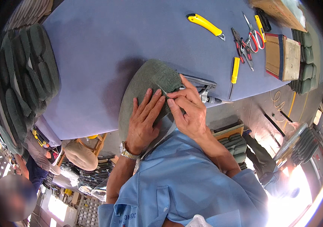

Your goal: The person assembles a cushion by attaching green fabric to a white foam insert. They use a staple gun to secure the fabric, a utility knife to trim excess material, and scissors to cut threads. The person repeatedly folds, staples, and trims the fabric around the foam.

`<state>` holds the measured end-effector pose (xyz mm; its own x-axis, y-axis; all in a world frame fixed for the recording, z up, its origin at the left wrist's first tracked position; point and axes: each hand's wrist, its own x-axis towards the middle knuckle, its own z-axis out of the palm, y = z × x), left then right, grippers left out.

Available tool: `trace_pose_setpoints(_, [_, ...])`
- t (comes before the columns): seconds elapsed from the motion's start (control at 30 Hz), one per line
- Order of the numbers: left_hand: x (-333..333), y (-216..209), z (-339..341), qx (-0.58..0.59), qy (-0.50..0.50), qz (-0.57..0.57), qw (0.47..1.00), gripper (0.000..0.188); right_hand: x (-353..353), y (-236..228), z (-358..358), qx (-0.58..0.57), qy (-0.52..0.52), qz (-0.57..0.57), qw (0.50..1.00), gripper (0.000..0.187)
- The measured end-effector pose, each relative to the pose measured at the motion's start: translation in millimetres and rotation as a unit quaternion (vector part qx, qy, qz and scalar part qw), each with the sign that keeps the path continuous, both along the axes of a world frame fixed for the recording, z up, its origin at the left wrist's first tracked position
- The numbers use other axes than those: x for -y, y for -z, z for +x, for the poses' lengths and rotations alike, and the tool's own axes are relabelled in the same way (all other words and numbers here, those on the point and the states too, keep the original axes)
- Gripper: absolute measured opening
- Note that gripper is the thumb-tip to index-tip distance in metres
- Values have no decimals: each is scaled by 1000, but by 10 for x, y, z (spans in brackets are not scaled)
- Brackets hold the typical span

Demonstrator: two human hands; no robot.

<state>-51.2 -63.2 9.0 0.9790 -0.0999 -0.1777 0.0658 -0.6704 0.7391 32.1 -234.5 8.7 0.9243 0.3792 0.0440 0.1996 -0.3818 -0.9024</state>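
A dark green fabric-covered cushion point(146, 75), rounded at its far end, lies at the near edge of the blue-grey table, partly over my lap. My left hand point(143, 122), with a metal watch at the wrist, rests flat on the cover, fingers stretched out. Beside it my right hand point(188, 109) is closed in a pinch at the cushion's right edge. A thin pale line shows on the fabric by its fingertips; what they pinch is too small to make out. Just beyond the right hand lies a pneumatic staple gun point(206, 90), partly hidden by the fingers.
On the blue-grey table point(89, 45) lie a yellow utility knife point(205, 25), pliers point(240, 47), red-handled scissors point(254, 38) and a yellow screwdriver point(235, 72). A box point(282, 56) stands at right. Green cushions point(21, 75) are piled at left. Other people work nearby.
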Motion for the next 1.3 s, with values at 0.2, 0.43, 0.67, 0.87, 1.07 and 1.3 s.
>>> trace_pose_setpoints(0.2, [23,-24,31,-23,1,8,1000,88,-29,32,4,-30,44,47,997,11])
trace_pose_setpoints(0.43, [41,-7,129,-35,18,22,999,93,-14,172,11,-67,69,97,991,10])
trace_pose_setpoints(0.67, [42,-113,209,-62,70,84,992,91,-33,144,-31,-94,114,95,985,13])
trace_pose_setpoints(0.87, [-81,-351,215,-3,75,-1,997,89,7,-256,-11,-47,62,51,996,15])
trace_pose_setpoints(1.07, [-69,-150,412,-26,75,-67,995,94,30,169,48,-82,110,86,987,15])
trace_pose_setpoints(1.3, [-172,43,715,-139,0,-296,945,71,25,392,-47,-130,137,174,966,17])
